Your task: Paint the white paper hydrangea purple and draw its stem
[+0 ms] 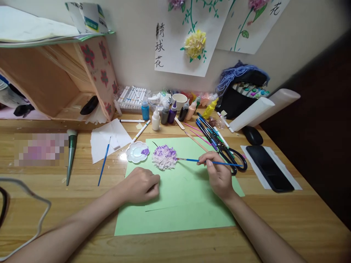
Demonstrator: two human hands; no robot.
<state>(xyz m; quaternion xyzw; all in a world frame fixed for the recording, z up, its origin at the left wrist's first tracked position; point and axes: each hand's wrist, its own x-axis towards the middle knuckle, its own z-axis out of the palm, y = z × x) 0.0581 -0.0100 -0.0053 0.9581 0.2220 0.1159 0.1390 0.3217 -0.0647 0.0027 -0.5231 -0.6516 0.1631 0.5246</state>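
Note:
My right hand (218, 173) pinches a thin blue paintbrush (192, 160) whose tip touches the right side of a white and purple paper flower (164, 157). The flower lies on a light green paper sheet (178, 204). My left hand (141, 184) rests on the sheet's left part as a loose fist, just below the flower, pressing the paper. A white flower-shaped palette (136, 152) with a dab of purple paint sits beside the sheet's top left corner.
Paint bottles (170, 111), a white cup (179, 100) and a marker set (133, 96) line the back. Black scissors (233, 157), pens, a mouse (252, 136) and a phone (268, 168) lie right. A second blue brush (104, 166), white paper (108, 138) and a green cone tool (70, 155) lie left.

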